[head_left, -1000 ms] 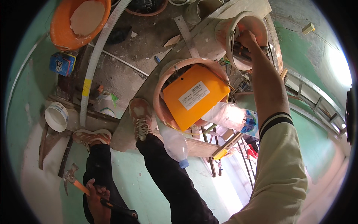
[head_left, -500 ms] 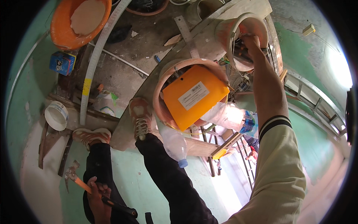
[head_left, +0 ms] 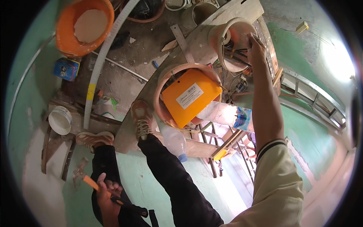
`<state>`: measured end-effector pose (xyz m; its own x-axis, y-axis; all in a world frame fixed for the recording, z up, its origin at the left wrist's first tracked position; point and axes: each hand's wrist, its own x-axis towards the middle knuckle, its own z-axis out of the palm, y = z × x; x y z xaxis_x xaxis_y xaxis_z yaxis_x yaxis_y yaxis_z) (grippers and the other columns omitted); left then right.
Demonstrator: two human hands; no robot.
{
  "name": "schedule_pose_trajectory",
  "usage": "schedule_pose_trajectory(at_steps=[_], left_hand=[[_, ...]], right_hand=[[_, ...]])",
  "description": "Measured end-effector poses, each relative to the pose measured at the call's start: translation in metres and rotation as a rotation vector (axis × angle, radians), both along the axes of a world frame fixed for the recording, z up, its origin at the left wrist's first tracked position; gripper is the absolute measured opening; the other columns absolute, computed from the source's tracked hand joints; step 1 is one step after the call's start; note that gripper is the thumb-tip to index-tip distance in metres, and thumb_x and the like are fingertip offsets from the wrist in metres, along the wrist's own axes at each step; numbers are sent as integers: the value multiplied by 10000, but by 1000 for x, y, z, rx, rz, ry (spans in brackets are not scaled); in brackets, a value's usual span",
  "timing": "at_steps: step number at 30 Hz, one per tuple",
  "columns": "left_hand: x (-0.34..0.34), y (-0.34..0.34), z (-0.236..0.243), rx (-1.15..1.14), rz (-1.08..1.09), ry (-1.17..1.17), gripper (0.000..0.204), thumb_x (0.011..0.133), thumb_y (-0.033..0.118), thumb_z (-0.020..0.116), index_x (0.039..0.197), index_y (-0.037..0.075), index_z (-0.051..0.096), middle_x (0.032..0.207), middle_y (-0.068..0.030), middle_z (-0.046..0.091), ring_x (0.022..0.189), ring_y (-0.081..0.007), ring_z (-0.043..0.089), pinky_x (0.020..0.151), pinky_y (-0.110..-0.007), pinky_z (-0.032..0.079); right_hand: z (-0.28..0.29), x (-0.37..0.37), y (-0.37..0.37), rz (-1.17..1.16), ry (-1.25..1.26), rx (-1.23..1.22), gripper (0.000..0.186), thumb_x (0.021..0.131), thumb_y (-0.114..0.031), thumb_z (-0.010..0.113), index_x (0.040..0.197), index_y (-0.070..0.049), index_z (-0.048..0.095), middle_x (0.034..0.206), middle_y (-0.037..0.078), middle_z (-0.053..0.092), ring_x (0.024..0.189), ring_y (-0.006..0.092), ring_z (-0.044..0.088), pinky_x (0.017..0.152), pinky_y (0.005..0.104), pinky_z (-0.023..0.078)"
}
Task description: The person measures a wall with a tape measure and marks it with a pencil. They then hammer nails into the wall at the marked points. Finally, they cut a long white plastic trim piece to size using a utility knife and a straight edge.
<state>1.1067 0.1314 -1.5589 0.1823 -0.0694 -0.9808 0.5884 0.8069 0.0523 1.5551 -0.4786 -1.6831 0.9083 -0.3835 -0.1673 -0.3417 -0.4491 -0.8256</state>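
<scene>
One hand [head_left: 107,193] grips hammer [head_left: 81,174].

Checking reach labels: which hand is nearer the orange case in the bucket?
Right. The right hand is up at the rim of the far bucket, just beyond the orange case. The left hand is low by the leg, gripping a hammer, much farther off.

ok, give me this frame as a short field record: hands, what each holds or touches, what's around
left hand: fingers closed on a hammer with an orange handle, low beside the leg
right hand: reaching into a tub of cables on a plank
near: orange case in a second tub, plastic bottle
floor: orange basin, white cup
</scene>
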Motion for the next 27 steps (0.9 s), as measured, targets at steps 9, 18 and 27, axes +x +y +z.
schedule_pose_trajectory(at_steps=[9,18,27], left_hand=[[45,29,99,-476,340,-632,496,1104,404,429,1549,191,485,1704,-195,237,1595,-318,191,1298,-512,99],[41,97,240,-500,696,-786,467,1121,380,387,1484,134,551,1611,-151,439,1540,-302,326,1254,-487,287],[53,185,380,-627,831,-926,376,1120,376,418,1261,98,628,1252,-89,683,1394,-305,506,1214,-511,374]], right_hand=[[258,-227,401,408,947,484,68,941,8,666,979,11,723,903,102,745,752,174,729,690,297,592],[440,-307,607,909,421,23,234,868,-29,745,1102,-32,754,978,168,710,864,327,730,727,379,580],[596,-326,679,863,196,-64,336,857,-35,779,1187,-41,714,970,141,758,836,274,762,708,338,596]])
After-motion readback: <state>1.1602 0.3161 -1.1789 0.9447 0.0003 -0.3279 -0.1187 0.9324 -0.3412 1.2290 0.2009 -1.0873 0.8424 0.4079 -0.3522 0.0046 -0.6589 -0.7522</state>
